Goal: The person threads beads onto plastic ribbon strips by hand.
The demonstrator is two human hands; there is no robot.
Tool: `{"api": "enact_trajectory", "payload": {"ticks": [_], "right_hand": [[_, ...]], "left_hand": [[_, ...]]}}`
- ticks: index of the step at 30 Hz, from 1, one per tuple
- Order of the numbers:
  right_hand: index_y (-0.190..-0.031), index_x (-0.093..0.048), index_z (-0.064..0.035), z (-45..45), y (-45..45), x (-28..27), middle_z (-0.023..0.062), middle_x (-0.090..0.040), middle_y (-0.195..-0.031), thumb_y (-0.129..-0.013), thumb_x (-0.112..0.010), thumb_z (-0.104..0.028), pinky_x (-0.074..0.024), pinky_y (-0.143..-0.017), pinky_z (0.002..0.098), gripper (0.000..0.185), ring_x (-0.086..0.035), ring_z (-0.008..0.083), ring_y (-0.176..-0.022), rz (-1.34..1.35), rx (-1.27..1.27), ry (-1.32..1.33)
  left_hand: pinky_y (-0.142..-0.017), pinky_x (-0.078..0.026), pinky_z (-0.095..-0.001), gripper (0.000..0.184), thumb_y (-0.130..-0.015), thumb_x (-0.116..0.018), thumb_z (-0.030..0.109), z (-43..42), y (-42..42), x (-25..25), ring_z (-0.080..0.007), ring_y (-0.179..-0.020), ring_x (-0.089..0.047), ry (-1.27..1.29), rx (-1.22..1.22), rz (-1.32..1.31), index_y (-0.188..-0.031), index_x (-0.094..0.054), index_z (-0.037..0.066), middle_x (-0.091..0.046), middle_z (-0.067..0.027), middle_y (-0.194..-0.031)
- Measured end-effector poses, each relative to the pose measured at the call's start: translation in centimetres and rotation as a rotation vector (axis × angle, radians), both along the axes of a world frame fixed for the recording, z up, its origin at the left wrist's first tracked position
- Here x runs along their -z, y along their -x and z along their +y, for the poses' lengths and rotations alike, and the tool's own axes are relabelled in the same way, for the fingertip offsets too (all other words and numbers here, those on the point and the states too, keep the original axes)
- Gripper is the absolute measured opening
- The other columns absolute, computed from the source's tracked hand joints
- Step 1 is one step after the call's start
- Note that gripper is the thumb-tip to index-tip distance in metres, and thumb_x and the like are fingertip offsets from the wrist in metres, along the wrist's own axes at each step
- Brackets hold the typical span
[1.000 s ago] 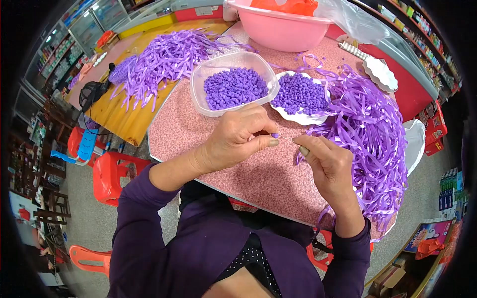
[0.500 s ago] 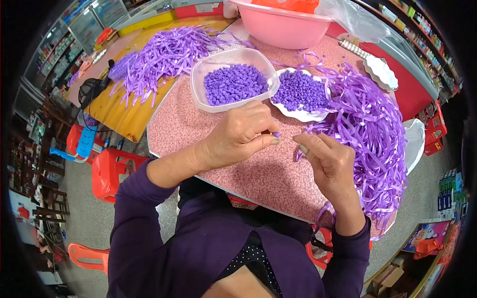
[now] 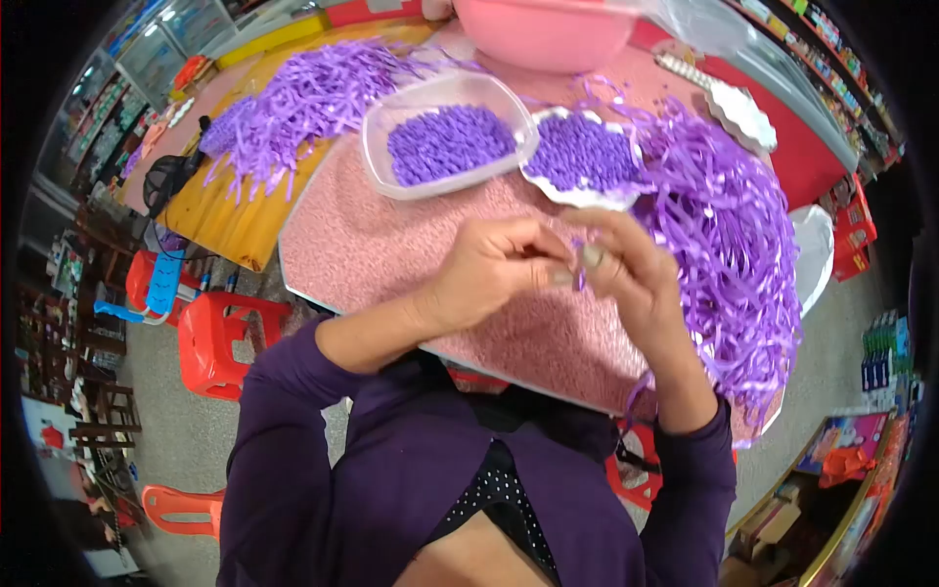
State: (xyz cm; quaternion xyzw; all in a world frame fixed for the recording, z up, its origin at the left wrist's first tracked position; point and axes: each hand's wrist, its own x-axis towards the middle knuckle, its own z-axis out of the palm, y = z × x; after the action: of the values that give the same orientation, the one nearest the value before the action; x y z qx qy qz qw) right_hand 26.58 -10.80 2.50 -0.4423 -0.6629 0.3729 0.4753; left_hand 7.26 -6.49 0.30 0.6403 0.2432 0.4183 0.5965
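My left hand [image 3: 494,271] is closed in a pinch above the pink speckled table [image 3: 352,230]; what lies between its fingertips is too small to make out. Close beside it, my right hand [image 3: 631,274] pinches a short purple piece [image 3: 580,268], blurred, perhaps a ribbon end. Beyond the hands stands a clear plastic tub [image 3: 380,179] holding purple beads [image 3: 450,144]. Against its right side a white scalloped plate [image 3: 572,201] carries more purple beads [image 3: 584,154]. A big heap of shiny purple ribbons [image 3: 734,254] hangs over the table's right edge.
More purple ribbons [image 3: 328,93] lie on a wooden table [image 3: 235,223] at the left. A pink basin [image 3: 543,34] stands at the back, with a white scalloped dish [image 3: 741,117] to its right. Red stools [image 3: 210,342] are on the floor at left.
My hands have come closer together, and a purple piece now shows at the right fingertips. The bead formerly visible at my left fingertips cannot be made out. The view has shifted slightly.
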Motion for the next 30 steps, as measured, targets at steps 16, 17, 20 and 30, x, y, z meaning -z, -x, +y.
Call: {"api": "enact_trajectory", "payload": {"ticks": [16,17,20,30], "right_hand": [[-0.125,-0.057,0.0013,1.4,-2.6,0.0,-0.0051,-0.039,-0.062,-0.101,-0.054,-0.016,-0.0336,-0.049,0.022,0.029,-0.038,0.0058,-0.051,0.417,-0.1,0.187],[-0.125,-0.057,0.0013,1.3,-2.6,0.0,-0.0051,-0.039,-0.062,-0.101,-0.054,-0.016,-0.0336,-0.049,0.022,0.029,-0.038,0.0058,-0.051,0.416,-0.101,0.182],[-0.127,-0.054,0.0014,1.3,-2.2,-0.2,-0.0041,-0.039,-0.06,-0.1,-0.055,-0.017,-0.0323,-0.048,0.0222,0.032,-0.04,0.0076,-0.05,0.445,-0.084,0.198],[-0.127,-0.054,0.0028,1.3,-2.4,-0.1,-0.0034,-0.037,-0.059,-0.102,-0.052,-0.021,-0.0318,-0.048,0.0232,0.035,-0.041,0.0095,-0.049,0.487,-0.068,0.198]], "left_hand": [[-0.058,-0.049,-0.0227,0.017,-0.088,-0.068,0.0,2.3,-3.5,-1.8,-0.0113,-0.07,-0.06,0.143,-0.099,-0.252,-0.105,-0.067,-0.006,-0.068,-0.0084,-0.086],[-0.058,-0.049,-0.0229,0.017,-0.089,-0.068,0.0,2.3,-3.6,-1.8,-0.0118,-0.07,-0.06,0.143,-0.085,-0.281,-0.104,-0.067,-0.006,-0.068,-0.0088,-0.086],[-0.058,-0.048,-0.0233,0.018,-0.089,-0.069,0.002,2.3,-3.7,-1.9,-0.0123,-0.069,-0.06,0.142,-0.061,-0.318,-0.105,-0.067,-0.006,-0.067,-0.0089,-0.087],[-0.058,-0.047,-0.0231,0.019,-0.09,-0.067,0.002,2.1,-3.5,-1.9,-0.012,-0.07,-0.06,0.186,-0.094,-0.319,-0.107,-0.067,-0.006,-0.066,-0.0083,-0.083]]}}
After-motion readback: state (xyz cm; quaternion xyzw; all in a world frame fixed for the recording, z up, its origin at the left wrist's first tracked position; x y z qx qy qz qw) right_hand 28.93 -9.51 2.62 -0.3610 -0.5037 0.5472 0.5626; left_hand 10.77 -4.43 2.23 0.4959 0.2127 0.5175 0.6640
